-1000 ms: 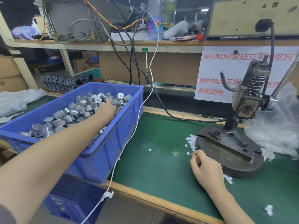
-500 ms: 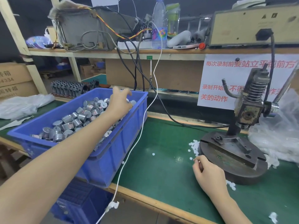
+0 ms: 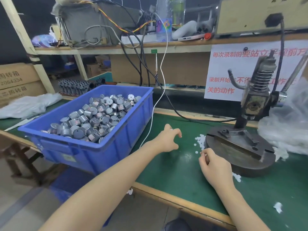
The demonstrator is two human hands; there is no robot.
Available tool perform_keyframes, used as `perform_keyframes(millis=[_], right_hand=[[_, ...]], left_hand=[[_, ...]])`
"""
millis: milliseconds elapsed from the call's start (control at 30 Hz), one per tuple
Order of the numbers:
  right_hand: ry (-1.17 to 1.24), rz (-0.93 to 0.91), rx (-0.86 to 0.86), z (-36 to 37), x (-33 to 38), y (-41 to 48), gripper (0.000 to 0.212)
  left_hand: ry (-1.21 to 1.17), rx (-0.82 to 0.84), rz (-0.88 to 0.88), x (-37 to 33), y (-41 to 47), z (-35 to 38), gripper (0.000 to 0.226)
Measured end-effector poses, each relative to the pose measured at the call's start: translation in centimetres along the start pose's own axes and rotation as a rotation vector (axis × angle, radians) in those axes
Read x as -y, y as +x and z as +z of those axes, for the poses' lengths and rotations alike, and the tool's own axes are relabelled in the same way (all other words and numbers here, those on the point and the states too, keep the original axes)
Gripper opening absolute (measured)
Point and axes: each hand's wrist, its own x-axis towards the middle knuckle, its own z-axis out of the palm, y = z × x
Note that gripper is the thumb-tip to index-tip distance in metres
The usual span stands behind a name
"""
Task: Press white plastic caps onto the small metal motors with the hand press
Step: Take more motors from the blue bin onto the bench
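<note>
Crate, blue plastic [image 3: 93,154], left-centre of frame, heaped with small silver cylindrical motors [image 3: 100,117]; none visibly capped. Dark iron hand press [image 3: 255,100], right of frame: no motor on its round base, so pressing is judged not yet begun. Left hand [image 3: 168,139], centre, hovers over green bench mat [image 3: 166,172], fingers loosely curled; contents hidden. Right hand [image 3: 215,165], at base edge, fingertips pinched narrow; cap between them, cannot tell. Small white plastic caps [image 3: 200,141] heaped against base.
</note>
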Motion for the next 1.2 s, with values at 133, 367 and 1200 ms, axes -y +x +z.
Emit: perform_keyframes(millis=[133, 367, 1200], right_hand=[[0.013, 0.013, -0.021, -0.2, 0.0, -0.2, 0.009], [0.022, 0.024, 0.0, -0.2, -0.3, 0.0, 0.009], [0.068, 0.011, -0.006, -0.3, -0.6, -0.3, 0.007]], left_hand=[[0.058, 0.164, -0.062, 0.3, 1.0, 0.4, 0.039], [0.142, 0.198, -0.09, 1.0, 2.0, -0.2, 0.049], [0.135, 0.111, -0.019, 0.6, 1.3, 1.6, 0.054]])
